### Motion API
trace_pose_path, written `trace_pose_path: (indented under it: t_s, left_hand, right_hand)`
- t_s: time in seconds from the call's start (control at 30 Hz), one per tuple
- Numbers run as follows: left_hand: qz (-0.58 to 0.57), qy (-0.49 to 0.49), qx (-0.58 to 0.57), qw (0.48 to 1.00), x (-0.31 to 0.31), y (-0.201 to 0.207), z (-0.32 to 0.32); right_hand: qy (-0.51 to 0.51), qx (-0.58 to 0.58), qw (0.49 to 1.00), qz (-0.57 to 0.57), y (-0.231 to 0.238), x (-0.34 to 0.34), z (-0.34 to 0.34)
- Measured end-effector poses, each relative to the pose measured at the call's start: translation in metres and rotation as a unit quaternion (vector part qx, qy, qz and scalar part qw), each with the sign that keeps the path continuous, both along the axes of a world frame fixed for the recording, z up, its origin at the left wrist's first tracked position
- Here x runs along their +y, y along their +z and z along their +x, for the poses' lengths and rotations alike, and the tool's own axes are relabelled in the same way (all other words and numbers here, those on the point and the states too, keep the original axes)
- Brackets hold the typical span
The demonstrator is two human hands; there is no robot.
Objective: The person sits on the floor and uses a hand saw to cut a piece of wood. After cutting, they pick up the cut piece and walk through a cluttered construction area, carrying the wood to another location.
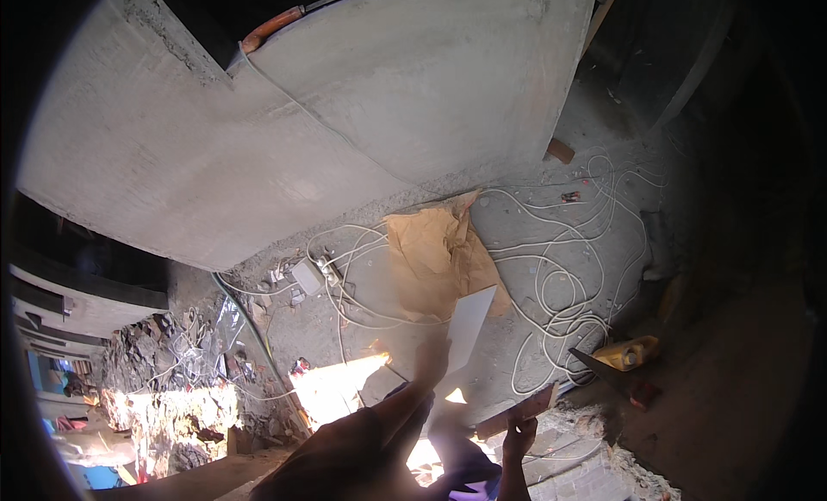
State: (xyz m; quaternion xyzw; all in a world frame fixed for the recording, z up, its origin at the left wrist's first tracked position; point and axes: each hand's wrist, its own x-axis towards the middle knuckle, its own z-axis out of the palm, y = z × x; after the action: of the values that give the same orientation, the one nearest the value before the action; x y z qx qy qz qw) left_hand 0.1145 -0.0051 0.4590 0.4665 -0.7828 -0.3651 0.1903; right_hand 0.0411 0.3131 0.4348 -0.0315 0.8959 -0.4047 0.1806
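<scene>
Nearest the lower edge, the right hand [519, 434] has its fingers and thumb closed on the end of a reddish board [540, 403], which slants up to the right, its far end over the floor. Broken masonry [594, 449] lies just to the right of that hand, leaving little room there. The left hand [431, 363], blurred, meets the left edge of a white sheet [471, 329]; whether its fingers grip it I cannot tell. The sheet stands tilted, its right edge free, its upper corner overlapping the brown paper [431, 247] beyond. Between sheet and board a strip of bare floor [495, 363] shows.

To the right, loops of white cable [573, 324] cover the floor, reaching close to a yellow jug [631, 353]. More cable runs left from the paper to a white socket box [307, 277]. A rubble heap [177, 393] bounds the far left. Past the paper, a grey wall [370, 105] closes off the room; a brick [561, 150] lies near its right edge.
</scene>
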Motion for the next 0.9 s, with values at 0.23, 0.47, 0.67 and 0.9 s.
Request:
trace_pose_path:
  t_s: [0.23,0.47,0.67,0.9]
  left_hand:
    - [0.075,0.323,-0.005,0.943,-0.108,0.14,0.15]
    - [0.049,0.49,-0.041,0.869,-0.138,0.221,0.295]
    - [0.012,0.604,-0.017,0.797,-0.117,0.257,0.349]
    - [-0.025,0.697,0.023,0.717,-0.092,0.265,0.378]
  right_hand:
    - [0.255,-0.001,0.963,-0.09,0.172,-0.168,-0.022]
    - [0.373,0.088,0.902,-0.198,0.338,-0.421,-0.02]
    - [0.43,0.258,0.784,-0.365,0.494,-0.642,0.039]
    - [0.37,0.409,0.621,-0.557,0.7,-0.811,0.122]
